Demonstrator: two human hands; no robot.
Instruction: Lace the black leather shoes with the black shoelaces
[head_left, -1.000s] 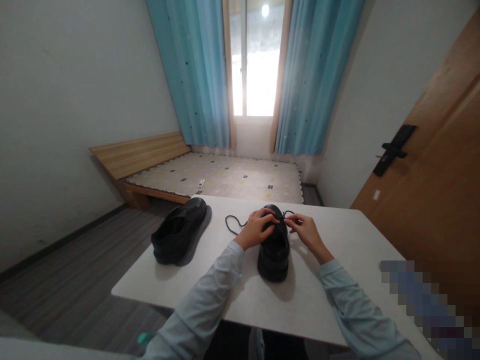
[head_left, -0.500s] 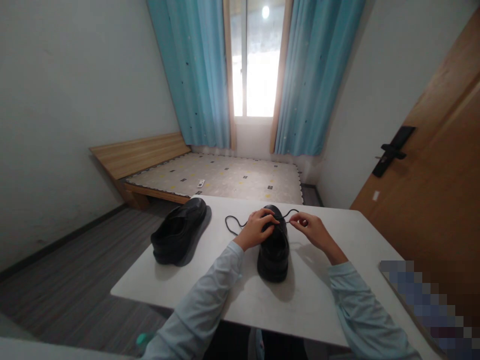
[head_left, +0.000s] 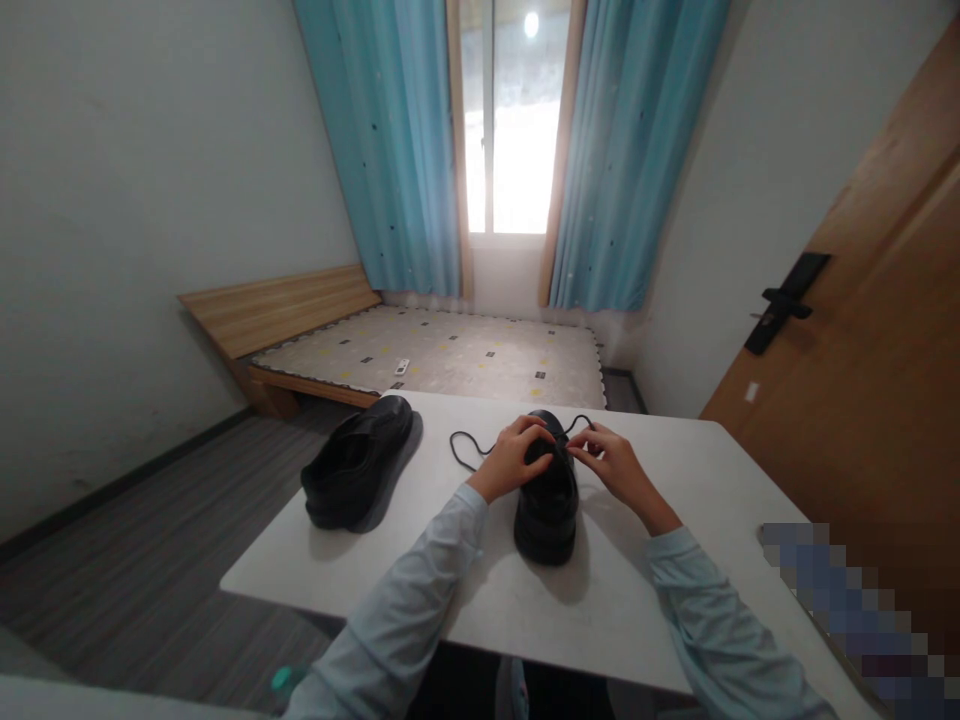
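A black shoe (head_left: 546, 525) stands upright on the white table (head_left: 619, 620) in front of me, its heel toward me. My left hand (head_left: 516, 456) is closed over the left side of its upper, with thumb and fingertips gripping around the lacing area. A thin black shoelace (head_left: 466, 436) loops out past that hand onto the table. On the right side of the shoe, my right hand (head_left: 607, 462) pinches the lace close to the eyelets, and a loop of it arches above the fingers. The fingertips partly hide the eyelets and tongue.
Another black shoe (head_left: 356, 465) sits at the table's left edge, no lace visible in it. Beyond the table is a bed (head_left: 465, 350) with a small white object (head_left: 402, 367) on it. A wooden door (head_left: 862, 370) is at the right.
My right hand has moved slightly left, and its fingertips are now against the shoe's side. The lace stretch between them has shortened. My left hand has barely moved.
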